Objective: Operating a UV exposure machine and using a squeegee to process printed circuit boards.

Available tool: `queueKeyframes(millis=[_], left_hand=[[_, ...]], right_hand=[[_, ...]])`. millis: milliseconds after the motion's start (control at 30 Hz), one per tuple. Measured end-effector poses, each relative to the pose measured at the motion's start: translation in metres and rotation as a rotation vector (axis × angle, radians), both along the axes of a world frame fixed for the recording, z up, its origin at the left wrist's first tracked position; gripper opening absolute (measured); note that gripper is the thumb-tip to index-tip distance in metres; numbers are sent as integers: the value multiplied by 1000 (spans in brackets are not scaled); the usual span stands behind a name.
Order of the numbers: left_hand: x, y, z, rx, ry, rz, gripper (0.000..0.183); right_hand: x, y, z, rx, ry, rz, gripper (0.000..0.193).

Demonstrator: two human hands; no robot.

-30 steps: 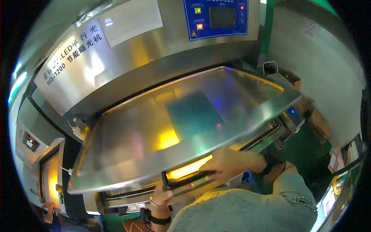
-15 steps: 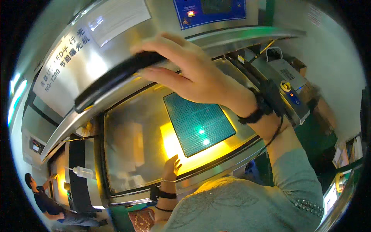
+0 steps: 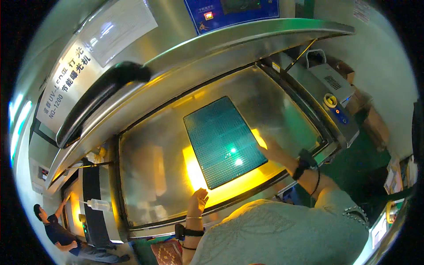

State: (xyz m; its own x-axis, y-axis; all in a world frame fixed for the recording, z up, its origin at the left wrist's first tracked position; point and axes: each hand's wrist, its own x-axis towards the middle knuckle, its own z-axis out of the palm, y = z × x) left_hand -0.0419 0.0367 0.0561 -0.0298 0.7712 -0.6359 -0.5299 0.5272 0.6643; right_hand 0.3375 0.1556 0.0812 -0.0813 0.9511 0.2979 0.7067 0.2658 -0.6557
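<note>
A teal panel (image 3: 223,137) with a fine grid of small cells lies flat on the metal bed (image 3: 141,176) of a large machine, bright yellow light around its lower edges. Beside the panel's near left corner is my left hand (image 3: 198,201), fingers loosely curled and apart, nothing visible in them. My right hand (image 3: 273,152) reaches to the panel's right edge. Its fingers are blurred, so whether they touch or grip the edge is unclear. Above the bed, the raised metal lid (image 3: 203,66) carries a long black handle (image 3: 104,101), which neither hand touches.
A blue control panel (image 3: 229,15) sits beyond the lid. To the right is a grey box (image 3: 331,81) near a yellow knob (image 3: 330,100). A squeeze bottle (image 3: 98,204) lies left of the bed; farther left, another person (image 3: 57,227) reaches toward a lit surface.
My right hand has left the lid's handle and come down to the panel's right edge. The lid stands higher. My left hand stays near the panel's corner, fingers slightly more curled.
</note>
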Motion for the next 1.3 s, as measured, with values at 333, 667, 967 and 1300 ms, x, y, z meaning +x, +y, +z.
queueKeyframes(millis=[333, 667, 967, 1300], left_hand=[[-10, 53, -3, -134, 552, -427, 24], [81, 11, 110, 35, 483, -1016, 24], [49, 5, 87, 480, 570, -1365, 23], [66, 30, 8, 1380, 1156, -1481, 59]], right_hand=[[38, -26, -84, -541, 800, -46, 21], [-14, -107, 18, -884, 1573, -60, 54], [-11, -197, 15, -272, 1628, -355, 32], [-75, -493, 43, 650, 1805, -1125, 35]])
